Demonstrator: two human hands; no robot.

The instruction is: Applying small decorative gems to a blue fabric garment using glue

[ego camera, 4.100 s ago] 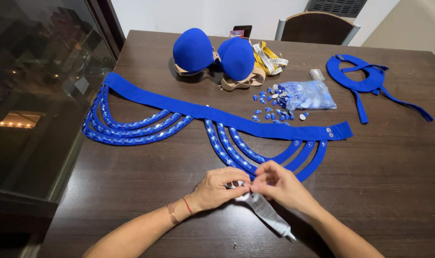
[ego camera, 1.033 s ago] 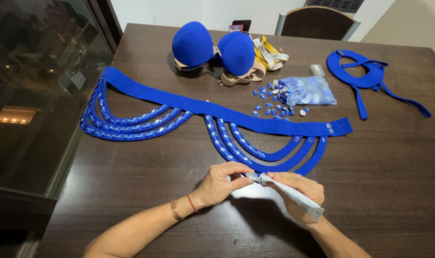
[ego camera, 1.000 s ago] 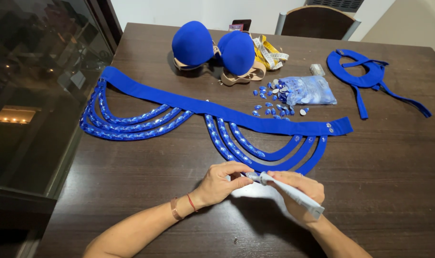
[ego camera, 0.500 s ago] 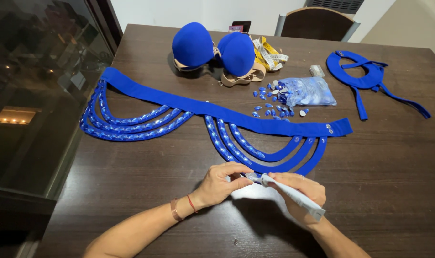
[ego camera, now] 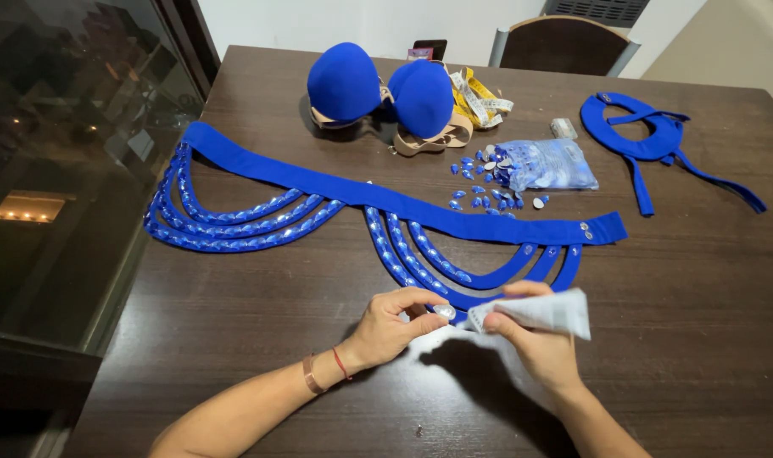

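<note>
Left hand: pinches a small clear teardrop gem between thumb and fingertips, just above the desk.
Right hand: closed round a silver glue tube; nozzle now meets the gem.
Change: tube has swung from lying flat a second ago to tip-on-gem, so glue dosing looks under way.
Blue belt: just beyond the hands, loops part-jewelled.
Gem bag: farther back.

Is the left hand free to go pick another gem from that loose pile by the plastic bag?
Probably not yet: the left hand already pinches a gem. The loose gems lie across the blue belt, with nothing standing in the path.
</note>
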